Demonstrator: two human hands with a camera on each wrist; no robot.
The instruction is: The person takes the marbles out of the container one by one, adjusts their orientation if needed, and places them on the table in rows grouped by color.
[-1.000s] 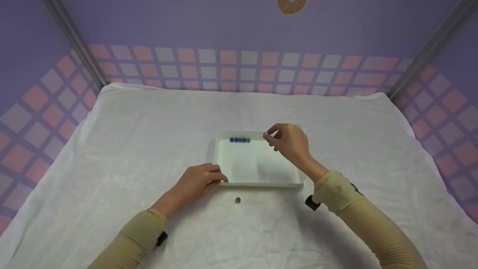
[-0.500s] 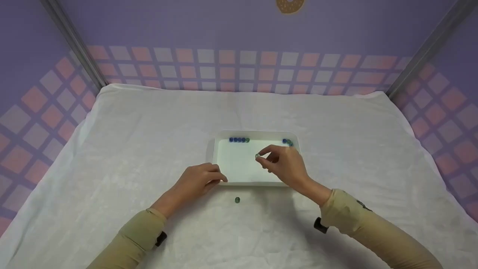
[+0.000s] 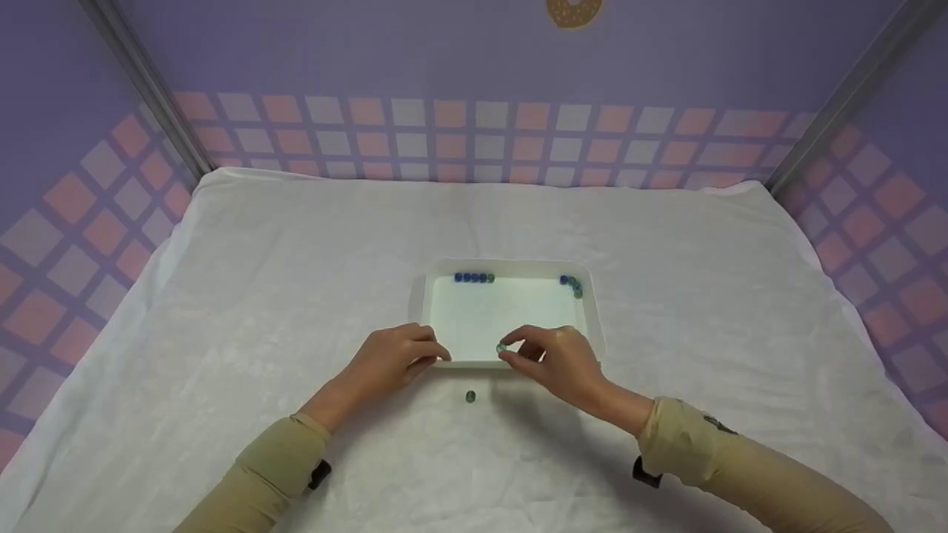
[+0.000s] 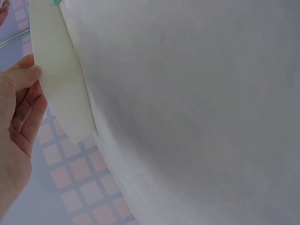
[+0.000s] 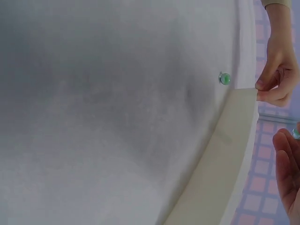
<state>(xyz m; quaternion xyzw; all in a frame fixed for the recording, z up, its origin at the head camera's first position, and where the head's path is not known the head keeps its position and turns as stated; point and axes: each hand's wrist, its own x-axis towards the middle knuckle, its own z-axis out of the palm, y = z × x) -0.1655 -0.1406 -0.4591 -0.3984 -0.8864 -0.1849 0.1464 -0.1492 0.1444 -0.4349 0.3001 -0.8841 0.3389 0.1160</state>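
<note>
A shallow white tray (image 3: 474,318) lies on the white cloth. At its front left corner my left hand (image 3: 400,355) pinches the rim, the thumb (image 4: 28,77) at the edge in the left wrist view. Over the front of the tray, my right hand (image 3: 559,363) holds a clear green marble (image 3: 501,348) between thumb and fingertips. Along the back wall inside, several blue marbles (image 3: 471,277) and a green marble (image 3: 491,278) form a row. Blue and green marbles (image 3: 578,293) sit in the back right corner. One more green marble (image 3: 470,397) rests on the cloth before the tray.
White cloth (image 3: 318,252) covers the table around the tray. Purple walls with pink and white squares (image 3: 452,141) enclose the back and sides, with grey posts (image 3: 159,96) at the corners.
My right hand has come from the tray's back right side toward the front, carrying the marble and uncovering the corner marbles. The left hand stays at the rim.
</note>
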